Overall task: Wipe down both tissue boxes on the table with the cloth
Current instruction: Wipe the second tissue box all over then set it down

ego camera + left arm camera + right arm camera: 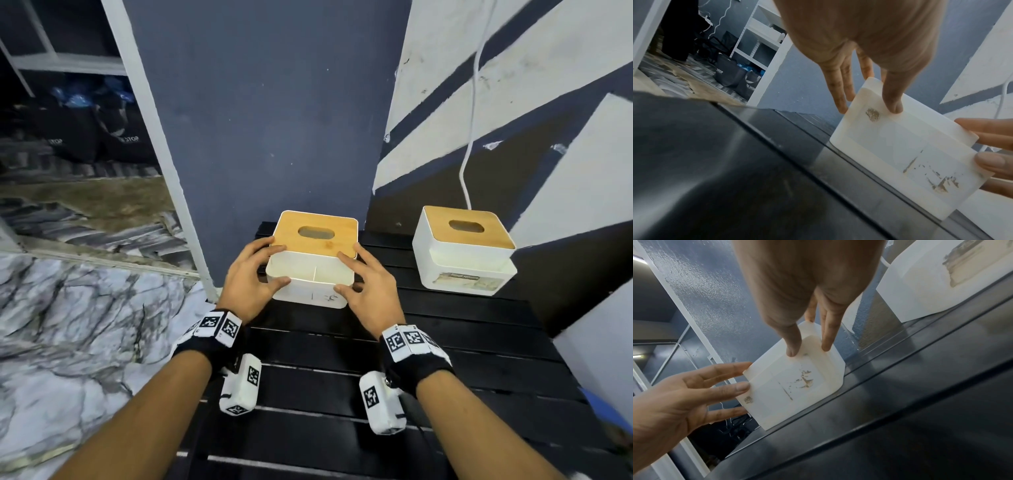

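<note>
While it sits near the far left corner of the black slatted tabletop (342,377), the left tissue box (310,277) is held between two hands. It is white with a light wooden lid (317,234), and the lid has an oval slot. Its front face has some brown scuff marks (941,183).

The left hand (251,277) is on the box's left side. Its fingers (840,91) are spread and fairly straight, touching the left wall, and its thumb presses on the front. The right hand (370,284) does the same on the right side, with long straight fingers (828,331) against the wall and the thumb on the front face. The box's bottom edge is down on the tabletop.

The second tissue box (462,253) stands well apart near the far right corner. It is white with a wooden lid too, and has a worn label (469,279) on its front. A white cable (471,137) hangs down the striped wall behind it.
</note>
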Tool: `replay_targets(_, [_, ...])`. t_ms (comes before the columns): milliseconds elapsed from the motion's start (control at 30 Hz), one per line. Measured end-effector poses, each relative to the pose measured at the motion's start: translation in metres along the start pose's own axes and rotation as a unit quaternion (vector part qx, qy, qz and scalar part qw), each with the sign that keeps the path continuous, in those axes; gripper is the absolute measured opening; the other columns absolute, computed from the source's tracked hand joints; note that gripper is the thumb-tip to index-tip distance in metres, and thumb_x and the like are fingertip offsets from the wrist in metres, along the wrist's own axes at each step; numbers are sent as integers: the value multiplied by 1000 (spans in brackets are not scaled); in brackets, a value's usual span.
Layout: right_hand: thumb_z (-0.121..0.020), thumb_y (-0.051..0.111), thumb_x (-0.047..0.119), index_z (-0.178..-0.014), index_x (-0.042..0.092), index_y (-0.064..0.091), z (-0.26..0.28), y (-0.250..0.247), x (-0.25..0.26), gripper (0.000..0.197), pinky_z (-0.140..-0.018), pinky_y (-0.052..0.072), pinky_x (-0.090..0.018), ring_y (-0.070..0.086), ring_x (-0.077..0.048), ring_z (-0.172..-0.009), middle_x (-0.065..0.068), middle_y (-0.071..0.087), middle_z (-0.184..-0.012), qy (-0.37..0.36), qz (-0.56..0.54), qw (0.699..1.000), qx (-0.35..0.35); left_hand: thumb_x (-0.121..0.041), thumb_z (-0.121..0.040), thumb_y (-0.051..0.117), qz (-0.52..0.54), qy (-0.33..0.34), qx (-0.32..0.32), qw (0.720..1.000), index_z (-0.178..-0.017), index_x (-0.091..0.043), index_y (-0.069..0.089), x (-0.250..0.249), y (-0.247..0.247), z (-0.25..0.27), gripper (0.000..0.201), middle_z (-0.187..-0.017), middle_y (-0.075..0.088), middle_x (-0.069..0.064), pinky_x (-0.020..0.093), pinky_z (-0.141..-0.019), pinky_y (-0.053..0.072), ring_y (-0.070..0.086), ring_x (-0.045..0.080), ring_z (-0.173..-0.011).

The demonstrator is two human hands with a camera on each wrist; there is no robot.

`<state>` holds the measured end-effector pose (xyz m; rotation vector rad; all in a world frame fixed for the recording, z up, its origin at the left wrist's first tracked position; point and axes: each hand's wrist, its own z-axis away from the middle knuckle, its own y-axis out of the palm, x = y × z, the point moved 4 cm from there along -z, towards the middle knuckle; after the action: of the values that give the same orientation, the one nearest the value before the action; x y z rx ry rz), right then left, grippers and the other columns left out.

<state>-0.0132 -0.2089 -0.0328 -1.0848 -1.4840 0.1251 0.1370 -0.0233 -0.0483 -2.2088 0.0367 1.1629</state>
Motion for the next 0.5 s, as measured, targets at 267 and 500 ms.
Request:
replay_targets(267, [-76, 77, 12, -132, 28, 54, -37, 7, -2, 62, -97, 49, -30, 58, -19, -112, 6, 35, -150, 8, -14, 1000, 8, -15, -71, 87, -8, -20, -11, 1000, -123, -22, 67, 2, -2, -29, 56, -138, 52, -7, 31, -86, 57, 63, 16, -103])
replay_targets(500, [-74, 79, 12, -130, 28, 55, -66, 16, -8, 63, -96, 51, -35, 61, -14, -105, 5, 36, -149, 3, -17, 1000, 5, -14, -70, 88, -3, -45, -6, 999, -121, -23, 68, 7, -4, -53, 56, -138, 53, -7, 30, -88, 55, 65, 15, -92])
